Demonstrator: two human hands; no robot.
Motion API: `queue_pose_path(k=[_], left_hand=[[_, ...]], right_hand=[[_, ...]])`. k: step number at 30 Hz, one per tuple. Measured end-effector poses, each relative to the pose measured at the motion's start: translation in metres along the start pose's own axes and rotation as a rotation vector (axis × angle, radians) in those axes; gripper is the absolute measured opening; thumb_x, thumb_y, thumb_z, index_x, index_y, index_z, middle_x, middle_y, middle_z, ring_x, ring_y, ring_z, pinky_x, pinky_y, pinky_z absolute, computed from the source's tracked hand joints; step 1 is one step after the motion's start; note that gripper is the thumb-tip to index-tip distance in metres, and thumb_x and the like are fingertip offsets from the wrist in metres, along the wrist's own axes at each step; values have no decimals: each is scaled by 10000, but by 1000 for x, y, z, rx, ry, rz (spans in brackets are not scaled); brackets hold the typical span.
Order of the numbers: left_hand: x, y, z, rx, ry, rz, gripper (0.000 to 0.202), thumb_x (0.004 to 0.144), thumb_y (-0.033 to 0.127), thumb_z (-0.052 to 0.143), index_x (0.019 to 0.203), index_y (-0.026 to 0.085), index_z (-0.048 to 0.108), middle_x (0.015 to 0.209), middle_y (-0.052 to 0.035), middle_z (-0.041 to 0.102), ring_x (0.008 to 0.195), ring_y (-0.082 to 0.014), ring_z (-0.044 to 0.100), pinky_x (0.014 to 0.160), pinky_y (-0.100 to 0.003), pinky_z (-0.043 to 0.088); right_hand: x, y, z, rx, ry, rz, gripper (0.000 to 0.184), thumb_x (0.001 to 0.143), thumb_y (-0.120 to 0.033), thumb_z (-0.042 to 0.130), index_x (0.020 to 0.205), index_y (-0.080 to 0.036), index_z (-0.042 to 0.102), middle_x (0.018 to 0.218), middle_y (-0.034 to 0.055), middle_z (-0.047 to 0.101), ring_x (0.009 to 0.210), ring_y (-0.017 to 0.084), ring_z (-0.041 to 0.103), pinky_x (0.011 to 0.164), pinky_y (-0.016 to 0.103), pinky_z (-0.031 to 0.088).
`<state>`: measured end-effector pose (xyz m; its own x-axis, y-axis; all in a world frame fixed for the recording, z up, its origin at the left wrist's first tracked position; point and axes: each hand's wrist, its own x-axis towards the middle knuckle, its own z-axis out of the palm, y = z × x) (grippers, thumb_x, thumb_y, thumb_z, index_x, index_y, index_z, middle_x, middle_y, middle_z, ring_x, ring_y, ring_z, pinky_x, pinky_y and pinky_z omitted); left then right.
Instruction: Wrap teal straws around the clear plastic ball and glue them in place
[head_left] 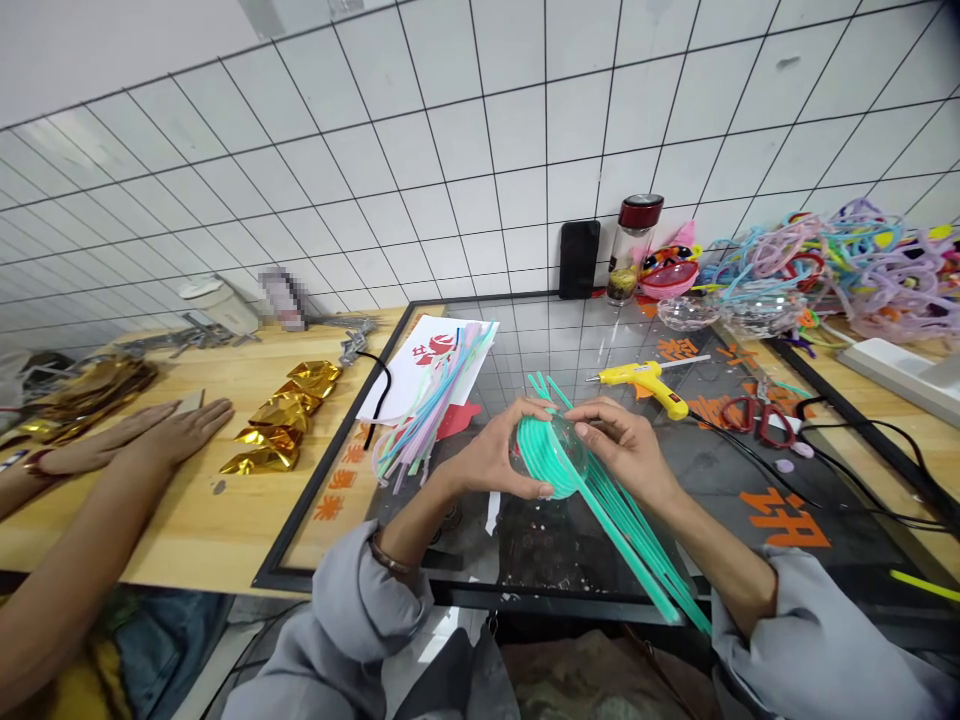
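Note:
My left hand (pixel 491 460) and my right hand (pixel 626 445) both grip a clear plastic ball (pixel 561 447) over the black glass mat (pixel 585 540). A bundle of teal pipe cleaners (pixel 622 530) is wrapped around the ball and trails toward my right sleeve. The fingers of each hand are curled around the ball, and the thumbs press the teal strands against it.
A yellow glue gun (pixel 649 382), red scissors (pixel 754 418) and black cables lie to the right. Pastel pipe cleaners (pixel 431 410) rest on a white sheet to the left. Gold foil pieces (pixel 281 425) sit beside another person's hand (pixel 142 435). A tangle of colored loops (pixel 862 265) fills the back right.

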<state>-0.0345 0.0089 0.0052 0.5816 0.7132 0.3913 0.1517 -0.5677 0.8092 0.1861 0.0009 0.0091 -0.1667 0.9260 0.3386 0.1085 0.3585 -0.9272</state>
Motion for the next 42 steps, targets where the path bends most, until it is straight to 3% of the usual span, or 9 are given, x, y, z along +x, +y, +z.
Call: queue_pose_path(k=[11, 16, 19, 22, 24, 27, 31, 37, 42], left_hand=[[-2, -3, 0, 22, 16, -2, 774, 563, 374, 928, 1190, 251, 491, 1334, -125, 543, 1324, -343, 514, 1142, -537, 381], [-2, -4, -1, -12, 12, -4, 762, 574, 333, 923, 1193, 253, 485, 1325, -118, 548, 1330, -340, 509, 1140, -540, 373], [-1, -2, -2, -65, 26, -33, 742, 585, 344, 917, 1181, 242, 487, 1343, -122, 548, 1337, -346, 504, 1134, -547, 369], [-1, 0, -4, -138, 43, -57, 757, 572, 387, 921, 1175, 246, 485, 1361, -122, 541, 1366, -358, 481, 1125, -545, 374], [-2, 1, -4, -172, 36, -54, 765, 562, 396, 926, 1170, 254, 484, 1360, -116, 540, 1365, -360, 481, 1115, -541, 384], [-3, 3, -3, -182, 18, -52, 766, 561, 400, 925, 1170, 256, 483, 1358, -112, 528, 1339, -358, 494, 1104, -542, 389], [-4, 5, 0, -158, -3, -67, 789, 544, 388, 932, 1177, 252, 483, 1382, -116, 504, 1324, -357, 498, 1102, -525, 383], [-4, 5, 3, -157, -39, 18, 783, 553, 352, 937, 1197, 273, 498, 1377, -106, 520, 1319, -341, 509, 1122, -529, 371], [-3, 5, 0, -182, -8, 6, 772, 551, 357, 934, 1187, 279, 504, 1370, -95, 524, 1300, -333, 520, 1106, -519, 387]], right_hand=[[-1, -1, -1, -14, -38, -89, 133, 858, -299, 644, 839, -242, 763, 897, 40, 725, 890, 198, 651, 763, 333, 492], [-2, 2, -1, 80, -23, 43, 159, 834, -388, 682, 840, -234, 724, 925, 43, 713, 905, 216, 662, 780, 353, 513], [-3, -1, -4, 132, -66, 124, 374, 813, -495, 717, 1101, -259, 680, 1161, 67, 691, 1091, 261, 642, 916, 424, 519], [-4, -8, -7, 80, -204, 110, 821, 730, -622, 767, 1433, -310, 481, 1531, 83, 466, 1425, 324, 414, 1168, 543, 336], [-4, -12, -8, 41, -292, 91, 939, 715, -709, 733, 1503, -320, 400, 1609, 86, 355, 1508, 336, 278, 1224, 574, 230], [-4, -13, -8, 8, -332, 40, 746, 829, -752, 570, 1432, -318, 509, 1569, 95, 406, 1525, 311, 250, 1234, 572, 212], [-4, -10, -7, -27, -271, -23, 535, 921, -694, 476, 1259, -318, 651, 1476, 87, 507, 1503, 289, 298, 1220, 585, 231], [-3, -10, -5, -2, -256, -67, 471, 923, -667, 507, 1152, -309, 709, 1410, 78, 577, 1455, 294, 373, 1190, 589, 288], [-3, -15, -5, 8, -263, -67, 536, 946, -689, 423, 1264, -345, 684, 1472, 71, 534, 1494, 292, 317, 1211, 601, 242]])
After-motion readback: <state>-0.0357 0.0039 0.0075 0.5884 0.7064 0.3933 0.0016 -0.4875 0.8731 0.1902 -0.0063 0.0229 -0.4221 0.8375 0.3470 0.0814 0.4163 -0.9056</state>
